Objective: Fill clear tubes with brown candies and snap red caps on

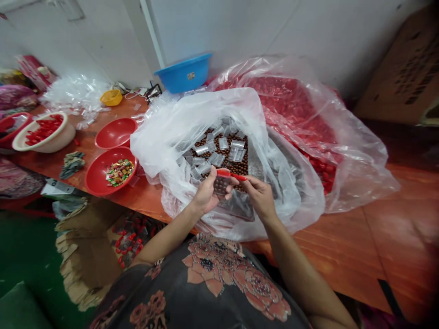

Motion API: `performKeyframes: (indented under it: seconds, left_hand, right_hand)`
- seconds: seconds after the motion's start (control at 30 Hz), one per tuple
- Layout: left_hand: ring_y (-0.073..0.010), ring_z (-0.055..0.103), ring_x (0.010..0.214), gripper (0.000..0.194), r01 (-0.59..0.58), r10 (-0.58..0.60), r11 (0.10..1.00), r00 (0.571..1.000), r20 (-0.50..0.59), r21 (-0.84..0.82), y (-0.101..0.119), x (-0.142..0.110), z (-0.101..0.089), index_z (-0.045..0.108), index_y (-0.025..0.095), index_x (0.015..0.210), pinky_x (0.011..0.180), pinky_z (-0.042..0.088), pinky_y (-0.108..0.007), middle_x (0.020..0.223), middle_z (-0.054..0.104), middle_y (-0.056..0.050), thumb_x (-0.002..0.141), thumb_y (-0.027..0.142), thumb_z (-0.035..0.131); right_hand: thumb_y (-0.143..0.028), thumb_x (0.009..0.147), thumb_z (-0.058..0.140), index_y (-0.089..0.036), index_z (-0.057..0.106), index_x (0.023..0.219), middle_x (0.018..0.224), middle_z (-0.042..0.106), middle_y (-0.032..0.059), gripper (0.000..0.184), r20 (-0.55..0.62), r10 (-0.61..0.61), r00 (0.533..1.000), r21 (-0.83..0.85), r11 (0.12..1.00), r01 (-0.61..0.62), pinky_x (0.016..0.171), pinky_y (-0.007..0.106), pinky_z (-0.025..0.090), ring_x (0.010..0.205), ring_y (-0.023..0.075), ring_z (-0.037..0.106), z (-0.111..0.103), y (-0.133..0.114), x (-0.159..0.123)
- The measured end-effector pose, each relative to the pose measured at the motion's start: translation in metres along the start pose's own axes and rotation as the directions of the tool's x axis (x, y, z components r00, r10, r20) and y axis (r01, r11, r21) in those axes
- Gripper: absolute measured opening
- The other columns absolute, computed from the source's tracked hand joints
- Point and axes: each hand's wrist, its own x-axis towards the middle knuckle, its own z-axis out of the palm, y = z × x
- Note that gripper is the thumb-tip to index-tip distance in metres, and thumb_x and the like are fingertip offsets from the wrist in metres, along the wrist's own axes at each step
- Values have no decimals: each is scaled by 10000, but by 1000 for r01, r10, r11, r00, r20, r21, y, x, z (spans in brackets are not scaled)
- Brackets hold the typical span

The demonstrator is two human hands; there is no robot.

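My left hand [206, 193] is closed around a small clear plastic container [221, 185] filled with brown balls, a red part along its top. At its right end, my right hand [259, 195] pinches a small red plastic piece [239, 177], which meets the container's red top. Whether the two are joined I cannot tell. Both hands are over the near side of a large open plastic bag [202, 107]. Inside the bag lie many brown balls [243, 170] with several empty clear containers [237, 151] on top.
Behind and right, another clear bag [295, 109] holds red pieces. Red bowls [116, 132], one with wrapped sweets [119, 172], and a white bowl [44, 144] of red pieces stand left. A blue basin [185, 73] leans at the wall. Below the table, a cardboard box [89, 265] contains red-topped containers.
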Motion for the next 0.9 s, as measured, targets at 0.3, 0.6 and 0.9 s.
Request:
performKeyframes:
  seconds: [0.3, 0.6, 0.9]
  left_hand:
    - [-88, 559, 499, 468, -233, 250, 953, 966, -63, 195, -17, 1, -2, 517, 210, 1064, 433, 392, -187, 715, 631, 8, 876, 638, 495]
    - [-96, 542, 561, 517, -214, 226, 880, 974, 22, 424, -34, -1, -11, 518, 216, 1145, 508, 421, -211, 782, 630, -9, 899, 658, 413]
    - [-98, 495, 547, 586, -44, 44, 934, 999, 9, 355, -37, 3, -14, 590, 168, 1040, 491, 374, -200, 652, 531, 13, 863, 702, 425]
  right_hand:
    - [-541, 881, 551, -234, 588, 1042, 927, 690, 4, 348, -192, 335, 923, 673, 729, -125, 579, 215, 507, 664, 76, 622, 17, -52, -29]
    - [-434, 849, 645, -298, 559, 1299, 1168, 664, 33, 477, -142, -52, 989, 96, 993, 66, 978, 418, 483, 1053, 176, 608, 9, -39, -28]
    - [-533, 868, 565, -167, 402, 1403, 1276, 561, 153, 669, 344, -361, 867, -607, 619, 498, 968, 440, 414, 1162, 288, 489, -5, -42, -30]
